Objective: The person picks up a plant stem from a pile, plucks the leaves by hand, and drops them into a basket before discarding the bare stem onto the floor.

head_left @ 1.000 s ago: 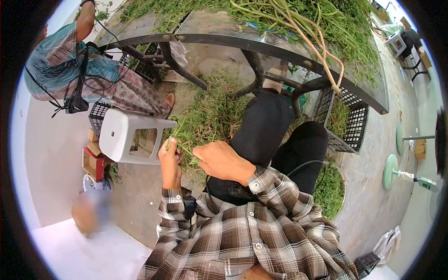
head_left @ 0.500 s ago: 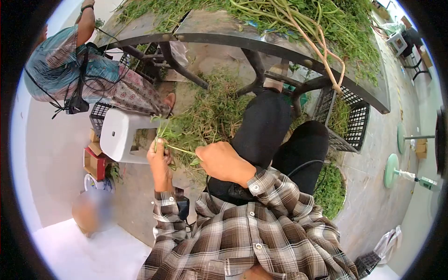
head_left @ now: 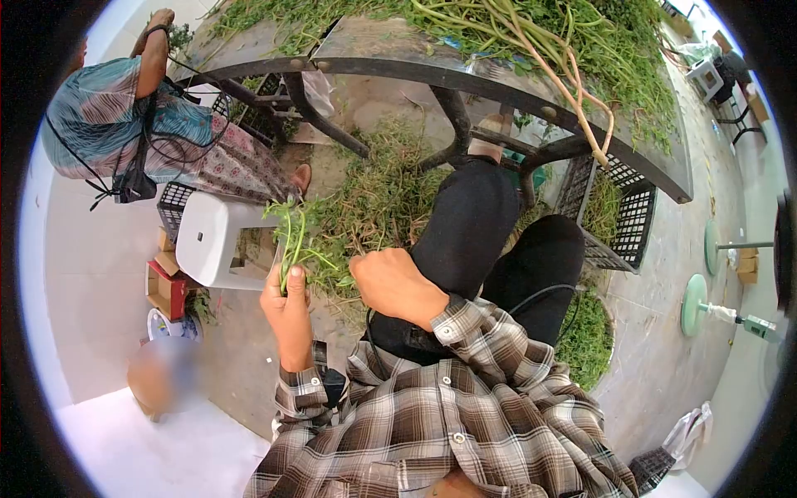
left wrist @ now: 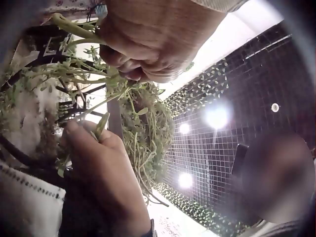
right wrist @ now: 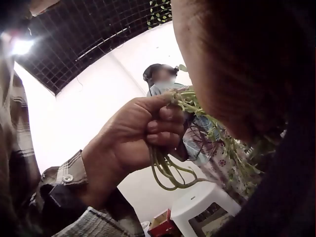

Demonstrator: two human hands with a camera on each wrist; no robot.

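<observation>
My left hand (head_left: 286, 311) grips a small bunch of leafy green stems (head_left: 292, 241), thumb laid along them, in front of the white stool. In the right wrist view, the bunch's long stems (right wrist: 170, 180) loop down below the curled fingers of that hand (right wrist: 133, 131). Just to its right, my right hand (head_left: 398, 286) is held over my thigh, back of the hand upward, hiding its fingertips from the head camera. From the left wrist, the right hand (left wrist: 106, 168) shows pinching a green leafy piece (left wrist: 102, 126) between thumb and finger; a thin stem stretches between both hands.
Plant cuttings (head_left: 374, 191) litter the floor ahead. Beyond stands a dark-edged table (head_left: 390, 41) heaped with greens (head_left: 598, 58). A white stool (head_left: 220, 241) and another person (head_left: 124, 124) are at left. Under the table's right end sits a black crate (head_left: 635, 216); a basket of greens (head_left: 588, 340) is beside my leg.
My left hand drew away leftward from the right, then turned more upright, its stems now pointing up and spread out. The right hand stayed nearly in place. The other person's raised arm shifted slightly.
</observation>
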